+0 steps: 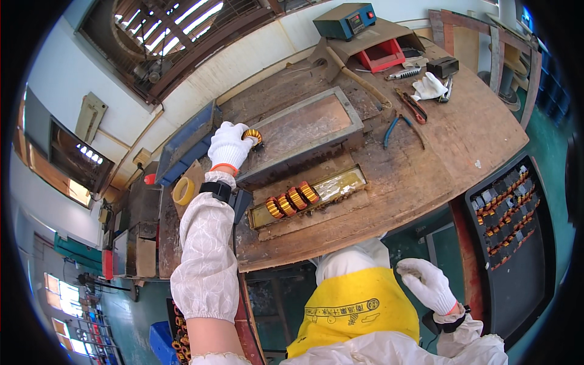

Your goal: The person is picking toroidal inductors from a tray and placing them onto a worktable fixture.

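Note:
My left hand (230,148), in a white knit glove, is closed on a copper-wound ring coil (253,137) at the left end of a metal-framed plate (304,128) on the bench. Nearer me, several more ring coils (292,201) stand in a row in the left part of a shallow, narrow tray (340,186). The tray's right part shows a shiny surface. My right hand (429,285), also gloved, hangs low beside my yellow apron (359,307), off the bench. Its fingers are loosely bent, and I see nothing in them.
A blue bin (185,145) and a yellow tape roll (182,191) lie left. Blue-handled pliers (392,131), red-handled pliers (412,106), a white glove (429,87) and a red bin (380,56) are far right. A black tray (517,274) of coils stands right of the bench.

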Motion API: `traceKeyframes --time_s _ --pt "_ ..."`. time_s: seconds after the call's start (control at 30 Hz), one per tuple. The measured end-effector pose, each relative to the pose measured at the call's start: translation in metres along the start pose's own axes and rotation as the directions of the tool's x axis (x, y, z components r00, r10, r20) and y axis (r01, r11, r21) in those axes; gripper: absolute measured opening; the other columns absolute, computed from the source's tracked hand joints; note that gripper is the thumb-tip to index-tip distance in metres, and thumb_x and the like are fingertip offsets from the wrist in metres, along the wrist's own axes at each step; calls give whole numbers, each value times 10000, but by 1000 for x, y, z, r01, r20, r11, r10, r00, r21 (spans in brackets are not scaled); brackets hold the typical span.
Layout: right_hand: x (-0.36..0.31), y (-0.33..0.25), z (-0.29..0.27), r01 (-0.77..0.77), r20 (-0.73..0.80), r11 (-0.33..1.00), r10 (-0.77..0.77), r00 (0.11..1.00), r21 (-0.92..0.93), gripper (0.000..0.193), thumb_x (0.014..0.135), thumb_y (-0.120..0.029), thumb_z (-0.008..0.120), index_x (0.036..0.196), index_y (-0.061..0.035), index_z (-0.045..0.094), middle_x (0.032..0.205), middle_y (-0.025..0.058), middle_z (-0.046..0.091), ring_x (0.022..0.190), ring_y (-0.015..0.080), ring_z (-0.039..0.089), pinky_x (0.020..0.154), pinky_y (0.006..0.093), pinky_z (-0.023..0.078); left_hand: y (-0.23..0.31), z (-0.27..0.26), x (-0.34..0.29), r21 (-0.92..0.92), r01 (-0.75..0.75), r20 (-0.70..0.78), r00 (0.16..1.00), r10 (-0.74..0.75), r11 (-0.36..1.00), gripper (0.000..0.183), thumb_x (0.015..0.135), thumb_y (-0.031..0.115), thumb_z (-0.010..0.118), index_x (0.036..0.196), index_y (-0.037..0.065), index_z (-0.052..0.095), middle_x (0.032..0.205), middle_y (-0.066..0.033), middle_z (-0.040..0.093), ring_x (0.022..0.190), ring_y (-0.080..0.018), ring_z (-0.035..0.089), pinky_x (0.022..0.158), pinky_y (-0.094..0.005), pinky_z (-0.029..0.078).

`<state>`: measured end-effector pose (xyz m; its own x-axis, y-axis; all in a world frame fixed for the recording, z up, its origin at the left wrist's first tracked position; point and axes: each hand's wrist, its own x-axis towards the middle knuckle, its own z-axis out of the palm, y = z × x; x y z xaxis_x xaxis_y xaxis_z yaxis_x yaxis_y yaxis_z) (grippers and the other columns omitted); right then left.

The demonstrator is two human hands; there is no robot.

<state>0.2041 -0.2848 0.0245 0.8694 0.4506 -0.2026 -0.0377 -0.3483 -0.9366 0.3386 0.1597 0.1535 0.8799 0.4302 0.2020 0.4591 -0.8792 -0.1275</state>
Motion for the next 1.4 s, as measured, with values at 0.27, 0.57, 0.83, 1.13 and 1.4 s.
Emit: traceKeyframes --time_s 0.27,0.57,0.83,1.13,1.4 --pt "0 0 0 -4 10 1000 4 1000 -10 275 827 -40 585 1098 -11 614 1018 116 673 929 176 662 818 272 519 -1 -6 -3 -25 -8 -18 1000 7 1000 353 791 381 661 1089 192 661 1095 -121 568 1040 -298 577 855 -402 490" --pt "-3 -3 1 71 -31 996 -73 997 -48 267 822 -66 585 1085 -30 612 981 116 652 827 202 655 764 296 517 31 -4 -41 -952 192 209 977 46 240 359 889 270 626 1151 27 599 918 -53 647 694 -115 617 604 -262 508" --pt "17 -45 -36 415 -179 907 -422 889 -74 210 842 -25 589 1047 -18 637 964 106 641 891 200 621 796 285 484 112 -5 -135 -808 496 256 781 570 -317 284 945 273 544 1102 36 547 939 -83 625 808 -186 629 754 -374 533" --pt "10 -81 -40 324 -276 941 -289 917 93 393 840 -232 666 1182 -57 583 1043 87 632 930 164 608 819 290 481 181 -27 -220 -764 586 307 699 646 -270 308 943 226 553 1175 26 521 1067 -103 609 902 -203 628 824 -364 523" --pt "-10 -71 -76 442 -339 883 -470 815 -161 306 784 -182 694 1050 -47 627 942 119 618 885 238 609 767 319 485 185 -42 -244 -896 409 205 729 653 -175 361 928 87 472 1269 -31 453 1108 -151 582 944 -254 625 862 -370 523"
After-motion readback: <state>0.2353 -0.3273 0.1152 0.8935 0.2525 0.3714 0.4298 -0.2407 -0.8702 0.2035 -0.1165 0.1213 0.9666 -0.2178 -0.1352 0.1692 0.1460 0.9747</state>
